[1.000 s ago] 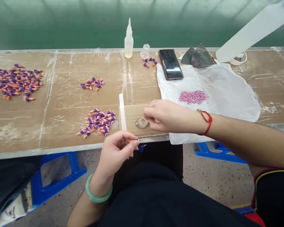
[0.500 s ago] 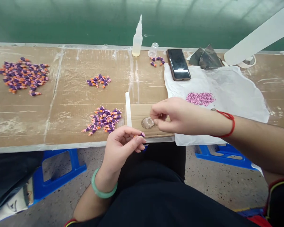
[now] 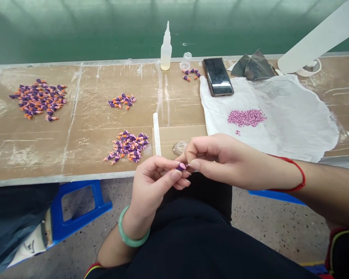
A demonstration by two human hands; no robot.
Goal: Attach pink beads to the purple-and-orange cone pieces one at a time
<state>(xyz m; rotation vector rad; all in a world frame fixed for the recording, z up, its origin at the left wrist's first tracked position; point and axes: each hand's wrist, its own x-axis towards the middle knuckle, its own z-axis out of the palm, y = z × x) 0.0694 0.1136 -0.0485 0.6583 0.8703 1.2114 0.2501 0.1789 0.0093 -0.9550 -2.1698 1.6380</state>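
Observation:
My left hand (image 3: 155, 180) pinches a small purple cone-shaped piece (image 3: 180, 167) just below the table's front edge. My right hand (image 3: 218, 157) meets it from the right, fingers pinched together at the piece's tip; what they hold is too small to make out. Behind the hands lie a clear round dish (image 3: 179, 147) on a cardboard pad (image 3: 174, 136) and a white stick (image 3: 156, 128). A pile of purple and orange pieces (image 3: 128, 146) sits to the left. Pink beads (image 3: 246, 117) lie on a white sheet (image 3: 285, 116).
Two more piles of purple and orange pieces (image 3: 38, 99) (image 3: 121, 100) lie further left. At the back stand a glue bottle (image 3: 166, 49), a small clear cup (image 3: 186, 61), a phone (image 3: 217, 76) and grey foil (image 3: 251, 68). Blue stools (image 3: 75, 209) stand under the table.
My right hand left the clear dish and came down to my left hand. The left hand lifted slightly, and the fingertips now meet at the purple piece.

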